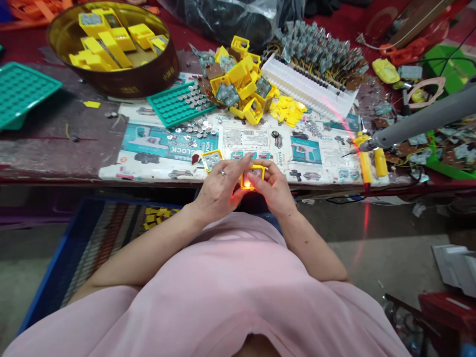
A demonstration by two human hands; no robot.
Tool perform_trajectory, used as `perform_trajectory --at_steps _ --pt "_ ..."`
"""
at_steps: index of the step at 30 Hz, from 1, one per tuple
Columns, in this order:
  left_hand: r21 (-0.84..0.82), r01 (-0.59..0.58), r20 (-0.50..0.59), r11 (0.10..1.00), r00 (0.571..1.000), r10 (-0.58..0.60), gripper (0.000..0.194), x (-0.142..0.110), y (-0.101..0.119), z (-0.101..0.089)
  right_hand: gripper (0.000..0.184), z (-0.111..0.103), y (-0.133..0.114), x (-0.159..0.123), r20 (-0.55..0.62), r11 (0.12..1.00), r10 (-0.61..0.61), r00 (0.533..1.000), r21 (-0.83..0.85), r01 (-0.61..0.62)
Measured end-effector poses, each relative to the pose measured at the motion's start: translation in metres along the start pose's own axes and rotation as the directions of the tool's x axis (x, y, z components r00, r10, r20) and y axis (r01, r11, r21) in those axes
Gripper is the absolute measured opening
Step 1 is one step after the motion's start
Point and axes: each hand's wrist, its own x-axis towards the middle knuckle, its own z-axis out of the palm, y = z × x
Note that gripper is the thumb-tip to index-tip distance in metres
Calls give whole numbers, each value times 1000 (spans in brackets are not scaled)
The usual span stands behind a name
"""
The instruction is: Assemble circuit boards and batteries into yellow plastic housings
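Both hands grip one small yellow plastic case (259, 174) at the table's front edge. A part inside the case glows orange-red near its lower side. My left hand (220, 187), with a ring on a finger, is closed around the case's left side. My right hand (274, 187) is closed on its right side, the thumb over the case's face. Just left of my left fingers lies another yellow case (211, 159) with a grey part in it. Button cells (201, 128) are scattered behind the hands, and a single dark round piece (275, 134) lies behind my right hand.
A round tin (122, 84) holds yellow cases. A teal tray (167, 106) carries button cells beside a pile of yellow cases (241, 79). Circuit boards stand on a white rack (308, 87). A grey rod-like tool (420, 119) and yellow screwdriver (364, 158) are at right. A blue crate (48, 277) is below left.
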Motion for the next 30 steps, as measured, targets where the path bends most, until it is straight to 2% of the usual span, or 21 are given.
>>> perform_trajectory --at_steps 3,6,12,15,16,18,19,20,21,22,23,24,26,28,29,30 --pt "12 -44 -39 999 998 44 84 -2 1 3 51 1 -5 1 -16 998 32 999 45 -32" --pt "96 -105 -47 990 993 110 85 -1 6 2 51 0 -9 1 -23 995 39 999 93 -36" --pt "192 -123 41 974 992 118 71 3 12 1 51 -6 1 -1 -29 994 37 999 106 -34" --pt "167 -136 58 977 990 128 76 7 11 0 53 -17 0 -6 44 998 44 998 44 -46" --pt "147 -123 69 981 991 114 77 9 11 -2 52 -24 -4 -9 51 1000 7 999 0 -7" --pt "104 -50 117 993 992 38 69 17 10 -10 41 -47 -20 -13 -77 976 -198 977 -112 189" --pt "85 9 157 996 987 -22 59 23 9 -15 29 -62 -30 -13 -229 923 -374 899 -188 337" --pt "67 76 200 995 976 -88 48 29 8 -21 21 -80 -42 -12 -399 830 -557 728 -281 481" --pt "51 152 253 987 954 -160 40 37 6 -26 16 -100 -53 -9 -524 708 -695 493 -375 599" --pt "40 234 304 971 923 -235 37 46 3 -31 11 -120 -65 -3 -578 581 -769 271 -458 672" --pt "36 315 359 949 882 -306 40 56 0 -34 11 -140 -75 4 -586 517 -794 162 -510 688" --pt "45 387 412 921 833 -370 45 67 -4 -36 14 -159 -85 13 -569 536 -795 210 -498 681" --pt "101 471 501 876 737 -453 51 89 -13 -34 32 -186 -99 30 -488 702 -701 521 -339 626" --pt "205 460 566 864 664 -488 50 109 -21 -25 52 -198 -106 40 -324 825 -565 759 -229 516" --pt "270 441 602 856 616 -508 49 117 -24 -20 58 -199 -108 41 -221 864 -501 837 -182 469" --pt "342 417 623 842 570 -535 48 123 -27 -15 58 -197 -108 38 -134 882 -464 876 -157 444"
